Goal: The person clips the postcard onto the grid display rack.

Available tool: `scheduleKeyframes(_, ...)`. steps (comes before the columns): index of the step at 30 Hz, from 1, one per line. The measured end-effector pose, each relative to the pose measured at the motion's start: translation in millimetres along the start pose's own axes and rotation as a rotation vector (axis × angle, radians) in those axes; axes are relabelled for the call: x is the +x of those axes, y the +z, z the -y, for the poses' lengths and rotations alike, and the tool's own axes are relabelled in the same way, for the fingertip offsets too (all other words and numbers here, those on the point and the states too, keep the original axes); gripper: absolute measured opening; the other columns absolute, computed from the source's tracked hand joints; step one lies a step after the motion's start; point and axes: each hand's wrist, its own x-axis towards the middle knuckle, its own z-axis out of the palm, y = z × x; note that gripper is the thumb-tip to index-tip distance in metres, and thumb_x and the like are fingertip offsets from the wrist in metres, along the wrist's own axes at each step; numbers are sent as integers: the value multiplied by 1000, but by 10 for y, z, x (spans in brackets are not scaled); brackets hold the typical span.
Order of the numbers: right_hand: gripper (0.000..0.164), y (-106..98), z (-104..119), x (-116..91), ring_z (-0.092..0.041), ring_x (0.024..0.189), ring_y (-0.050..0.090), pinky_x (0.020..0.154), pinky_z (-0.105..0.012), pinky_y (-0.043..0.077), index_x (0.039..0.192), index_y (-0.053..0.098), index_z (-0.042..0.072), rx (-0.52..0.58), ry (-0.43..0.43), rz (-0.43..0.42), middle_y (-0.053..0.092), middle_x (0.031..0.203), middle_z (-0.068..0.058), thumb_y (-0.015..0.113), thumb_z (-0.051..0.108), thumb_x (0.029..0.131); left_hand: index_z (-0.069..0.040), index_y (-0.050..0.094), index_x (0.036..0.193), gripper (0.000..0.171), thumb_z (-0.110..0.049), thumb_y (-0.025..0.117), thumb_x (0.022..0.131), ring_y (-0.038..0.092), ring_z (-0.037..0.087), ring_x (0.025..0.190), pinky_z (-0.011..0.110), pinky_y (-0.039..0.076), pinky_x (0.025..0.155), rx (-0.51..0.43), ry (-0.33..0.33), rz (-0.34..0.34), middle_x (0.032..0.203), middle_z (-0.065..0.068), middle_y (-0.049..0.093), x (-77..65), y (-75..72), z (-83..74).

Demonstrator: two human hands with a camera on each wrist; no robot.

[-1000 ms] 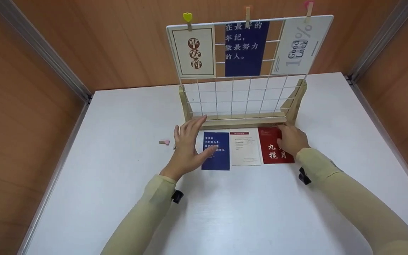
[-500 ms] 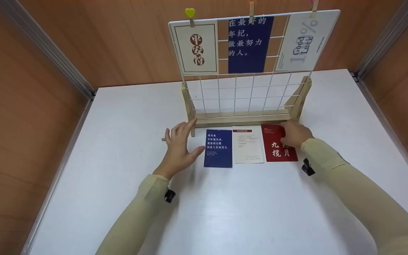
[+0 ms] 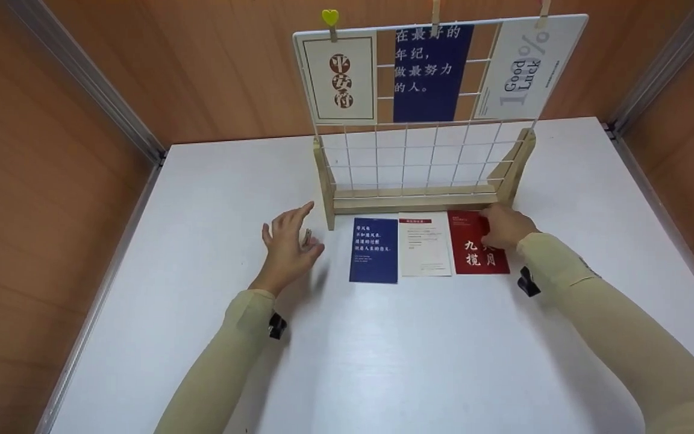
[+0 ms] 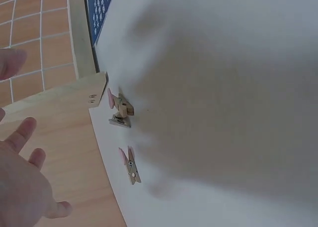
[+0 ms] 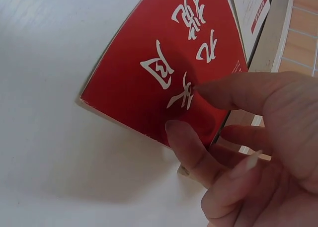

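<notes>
1. Here, our left hand point(image 3: 287, 250) stands wide, thumb apart from the fingers and nothing held, above the clothespins point(image 4: 131, 168) lying on the table point(image 3: 395, 355) near the rack's left foot. To do this step well, we should probably go for a single pin, taking it by its sides so its neighbours stay put.
2. Our right hand point(image 3: 511, 228) is narrower, two fingertips over the red card point(image 3: 470, 244); we cannot tell whether it grips. The card lies at the right end of the row. It seems best to lift it by its edge, without bending it.
3. The white card point(image 3: 425, 250) and blue card point(image 3: 374, 250) lie to its left. A second ago our left thumb covered part of the blue card; since then the hand has moved left, clear of it, while our right hand has stayed by the red one.
4. Farthest off, the rack point(image 3: 413, 203) carries three hung cards point(image 3: 426, 78), arranged as they were.
</notes>
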Motion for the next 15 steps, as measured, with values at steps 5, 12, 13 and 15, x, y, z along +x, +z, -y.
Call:
scheduleKeyframes(5, 61, -10, 19, 12, -42, 110, 55, 95, -61, 43, 137, 49, -9, -2, -6, 7, 57, 122, -26, 74, 11, 84, -20, 39, 151, 76, -13, 76, 84, 27, 32, 137, 68, -6, 107, 12, -31, 2, 145, 9, 44, -38, 6, 66)
scheduleKeyframes(12, 67, -29, 26, -7, -43, 111, 55, 94, -59, 43, 135, 50, -11, -48, -37, 11, 56, 122, -28, 80, 13, 81, -19, 38, 152, 79, -15, 78, 84, 27, 32, 138, 68, -5, 107, 13, -26, 8, 146, 9, 44, -68, 19, 85)
scheduleKeyframes(13, 68, -31, 24, -11, -43, 111, 55, 93, -59, 44, 135, 50, -12, -61, -45, 13, 55, 122, -28, 81, 13, 80, -20, 38, 152, 78, -16, 78, 84, 27, 32, 138, 68, -5, 107, 14, -26, 10, 146, 9, 44, -71, 21, 82)
scheduleKeyframes(15, 70, -34, 23, -21, -43, 110, 55, 93, -59, 44, 134, 50, -13, -76, -56, 13, 55, 120, -28, 83, 13, 78, -20, 38, 152, 78, -16, 78, 84, 26, 32, 138, 68, -5, 107, 12, -26, 12, 146, 10, 44, -68, 30, 86)
